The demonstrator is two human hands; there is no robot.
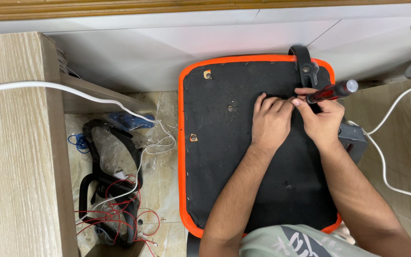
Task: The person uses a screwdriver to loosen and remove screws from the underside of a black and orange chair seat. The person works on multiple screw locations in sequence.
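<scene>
While pinching a screwdriver (pixel 331 91), right hand (pixel 322 121) beside flat-pressed left hand (pixel 270 121), mid seat underside (pixel 224 157), orange edges well apart.

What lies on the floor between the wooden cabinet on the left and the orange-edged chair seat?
In the head view, a black curved chair part in clear plastic wrap, tangled red wires and a white cable lie between the cabinet and the seat.

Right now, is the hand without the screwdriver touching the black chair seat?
Touching. The head view shows the left hand lying flat, fingers pressed on the black seat underside, beside the right hand holding the screwdriver.
</scene>
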